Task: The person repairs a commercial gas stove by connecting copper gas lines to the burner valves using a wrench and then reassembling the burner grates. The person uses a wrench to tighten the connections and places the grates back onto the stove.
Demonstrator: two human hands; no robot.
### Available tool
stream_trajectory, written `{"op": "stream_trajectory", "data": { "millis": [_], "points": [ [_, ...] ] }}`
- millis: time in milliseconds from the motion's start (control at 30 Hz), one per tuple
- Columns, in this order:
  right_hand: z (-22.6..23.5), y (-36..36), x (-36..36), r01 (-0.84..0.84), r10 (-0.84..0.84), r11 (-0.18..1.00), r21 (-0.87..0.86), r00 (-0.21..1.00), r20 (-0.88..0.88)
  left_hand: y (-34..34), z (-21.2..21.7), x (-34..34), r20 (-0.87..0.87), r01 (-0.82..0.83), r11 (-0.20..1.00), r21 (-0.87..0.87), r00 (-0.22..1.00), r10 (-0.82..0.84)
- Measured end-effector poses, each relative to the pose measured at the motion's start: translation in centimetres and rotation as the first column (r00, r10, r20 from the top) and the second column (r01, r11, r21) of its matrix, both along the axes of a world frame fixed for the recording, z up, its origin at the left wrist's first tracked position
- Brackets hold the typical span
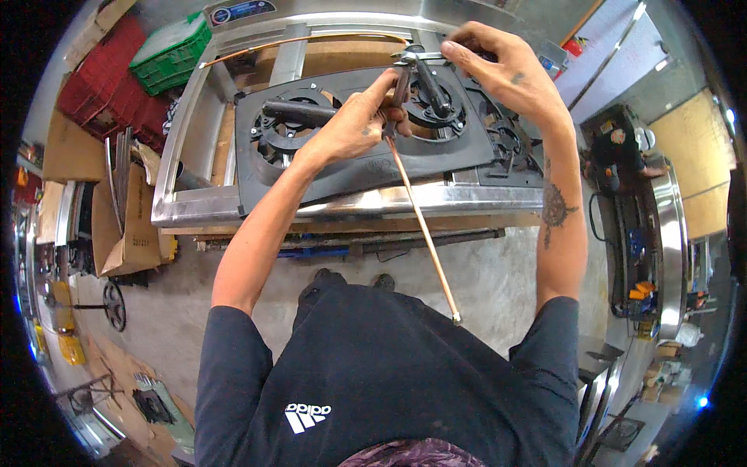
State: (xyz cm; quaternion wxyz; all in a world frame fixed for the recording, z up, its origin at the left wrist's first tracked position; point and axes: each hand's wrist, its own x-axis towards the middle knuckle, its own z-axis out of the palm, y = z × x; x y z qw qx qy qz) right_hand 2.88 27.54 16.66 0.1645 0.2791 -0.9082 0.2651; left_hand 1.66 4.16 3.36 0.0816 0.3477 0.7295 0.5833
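My left hand grips the upper end of a thin copper tube that slants down toward my body, its free end near my right shoulder. My right hand pinches a small metal fitting at the top of the tube, above a dark burner pipe. Both hands work over a black cast burner plate set in a stainless steel stove frame. A second copper tube curves along the frame's far edge.
Green crate and red crates stand far left. Cardboard boxes lean left of the frame. A person sits at the right beside a steel bench. Concrete floor lies below, with a small wheel stand at left.
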Motion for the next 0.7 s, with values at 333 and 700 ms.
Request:
{"op": "stream_trajectory", "data": {
  "millis": [333, 700],
  "points": [
    [-0.7, -6.6, 2.2, 0.1, -0.059, 0.881, 0.463, 0.993, -0.102, -0.9, -0.9, 0.1, -0.176, -0.113, 0.983, 0.141, 0.975, 0.138],
    [0.8, -7.0, 4.7, 0.174, -0.14, 0.712, 0.681, 0.984, -0.106, 4.2, -6.9, 10.7, 0.717, -0.218, 0.701, 0.679, 0.402, -0.569]
  ]
}}
